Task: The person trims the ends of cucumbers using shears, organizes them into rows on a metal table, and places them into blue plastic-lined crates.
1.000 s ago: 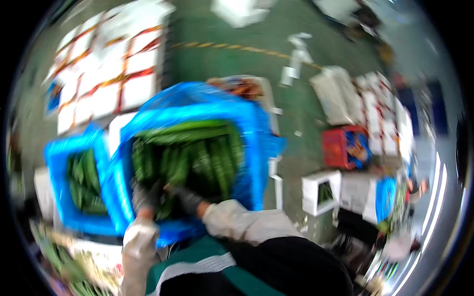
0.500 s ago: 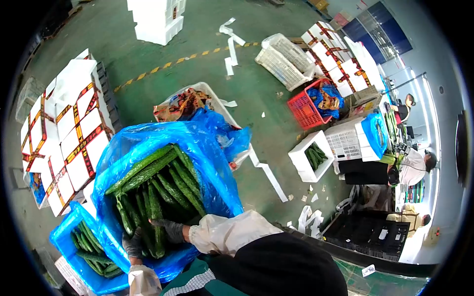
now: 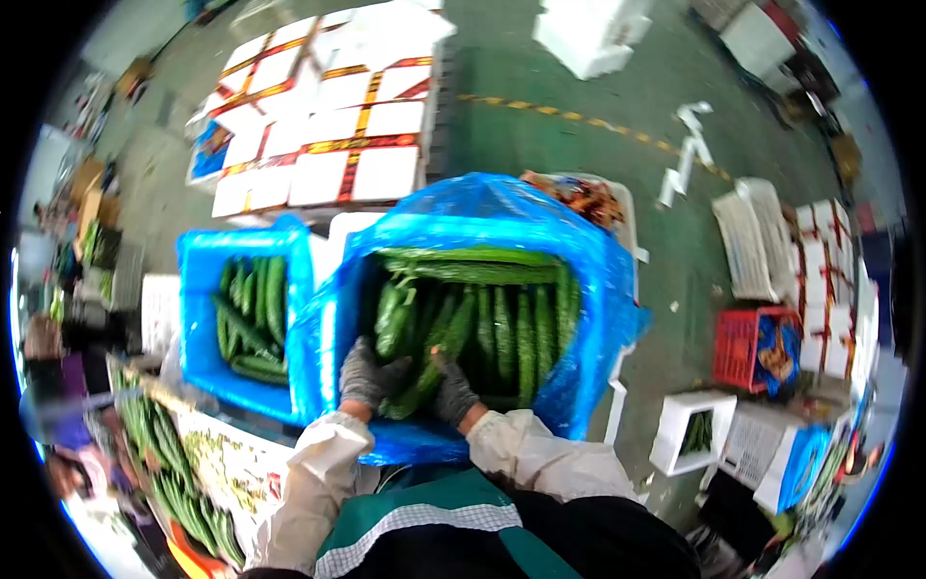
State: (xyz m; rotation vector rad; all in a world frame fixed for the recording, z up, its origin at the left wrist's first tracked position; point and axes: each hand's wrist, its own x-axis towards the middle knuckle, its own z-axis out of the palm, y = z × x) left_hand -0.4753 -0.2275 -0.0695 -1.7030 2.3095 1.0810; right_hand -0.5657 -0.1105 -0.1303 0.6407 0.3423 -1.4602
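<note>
Dark green cucumbers (image 3: 502, 333) fill a box lined with blue plastic film (image 3: 603, 289) in front of me. Most lie lengthwise side by side, with a few crosswise along the far edge. One cucumber (image 3: 422, 384) slants between my hands at the near left of the box. My left hand (image 3: 365, 376), in a grey glove, grips its left side with the thumb over it. From the right, my right hand (image 3: 455, 394), gloved too, holds the same cucumber, its thumb uppermost. Some fingertips of both hands are hidden. To the left stands a smaller blue-lined box (image 3: 198, 328) with more cucumbers.
White foam boxes (image 3: 381, 179) with red and yellow tape are stacked behind. A red basket (image 3: 738, 347), a white foam box (image 3: 666, 434) of cucumbers and pale crates (image 3: 752, 241) stand at right. At lower left, long green vegetables (image 3: 183, 482) lie on a table.
My view has swung left, so the blue-lined box sits more central and the table at left shows. Both hands stay in the box, with the cucumber now slanted between them.
</note>
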